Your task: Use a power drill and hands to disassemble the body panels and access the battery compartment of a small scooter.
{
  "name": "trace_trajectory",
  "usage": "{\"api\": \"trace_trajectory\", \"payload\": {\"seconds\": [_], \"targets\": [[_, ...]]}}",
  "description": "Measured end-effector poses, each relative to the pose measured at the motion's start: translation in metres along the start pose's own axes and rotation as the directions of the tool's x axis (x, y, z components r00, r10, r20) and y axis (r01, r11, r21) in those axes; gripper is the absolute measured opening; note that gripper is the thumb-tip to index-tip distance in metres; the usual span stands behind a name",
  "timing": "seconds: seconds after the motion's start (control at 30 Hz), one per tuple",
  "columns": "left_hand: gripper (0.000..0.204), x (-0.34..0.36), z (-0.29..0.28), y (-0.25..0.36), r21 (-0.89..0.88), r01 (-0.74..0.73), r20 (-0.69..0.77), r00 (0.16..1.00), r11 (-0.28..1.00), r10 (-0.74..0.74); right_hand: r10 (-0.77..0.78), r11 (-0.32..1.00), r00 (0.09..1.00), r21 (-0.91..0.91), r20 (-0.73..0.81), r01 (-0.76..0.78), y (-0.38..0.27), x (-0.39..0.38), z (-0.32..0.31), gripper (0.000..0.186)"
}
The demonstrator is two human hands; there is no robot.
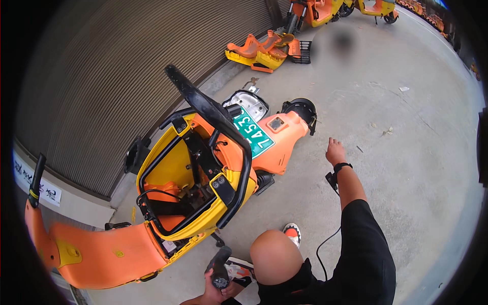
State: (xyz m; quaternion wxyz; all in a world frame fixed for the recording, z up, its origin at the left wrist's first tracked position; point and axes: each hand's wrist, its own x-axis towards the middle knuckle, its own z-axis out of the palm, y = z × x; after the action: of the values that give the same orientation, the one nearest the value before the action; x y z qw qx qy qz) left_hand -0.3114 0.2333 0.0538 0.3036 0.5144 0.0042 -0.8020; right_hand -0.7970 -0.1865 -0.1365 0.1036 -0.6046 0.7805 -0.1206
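left hand (216, 291): clenched round a dark power tool (220, 268), just below the scooter body (195, 188), long axis upright, nose toward the scooter, seemingly kept ready | right hand (335, 151): released, fingers loose, right of scooter, stretched sideways, perhaps for balance | scooter: on floor, seat frame (213, 119) raised, tail toward top right | 1 knee (274, 256) bent.

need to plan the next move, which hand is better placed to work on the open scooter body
Probably the left. The left hand grips a dark tool low beside the open orange-and-yellow scooter body. The right hand is empty, stretched out over bare concrete, away from it.
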Motion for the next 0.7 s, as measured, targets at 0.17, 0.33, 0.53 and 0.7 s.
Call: {"api": "trace_trajectory", "payload": {"seconds": [0.17,0.33,0.53,0.7], "targets": [[0.072,0.014,0.001,0.008,-0.1,0.082,0.024,0.997,0.992,-0.08,0.02,1.0,0.995,-0.01,-0.099,-0.021,-0.023,0.043,0.057,0.052],[0.072,0.025,-0.001,0.008,-0.08,0.159,-0.111,0.98,0.984,-0.167,-0.142,0.988,0.976,0.04,-0.164,0.15,-0.045,0.105,0.086,0.052],[0.072,0.028,-0.003,0.007,-0.091,0.198,-0.196,0.957,0.976,-0.213,-0.216,0.965,0.973,0.135,-0.08,0.225,-0.043,0.149,0.115,0.041],[0.072,0.029,-0.007,0.008,-0.087,0.188,-0.243,0.948,0.978,-0.204,-0.161,0.986,0.985,0.03,-0.064,0.163,-0.042,0.12,0.133,0.021]]}}
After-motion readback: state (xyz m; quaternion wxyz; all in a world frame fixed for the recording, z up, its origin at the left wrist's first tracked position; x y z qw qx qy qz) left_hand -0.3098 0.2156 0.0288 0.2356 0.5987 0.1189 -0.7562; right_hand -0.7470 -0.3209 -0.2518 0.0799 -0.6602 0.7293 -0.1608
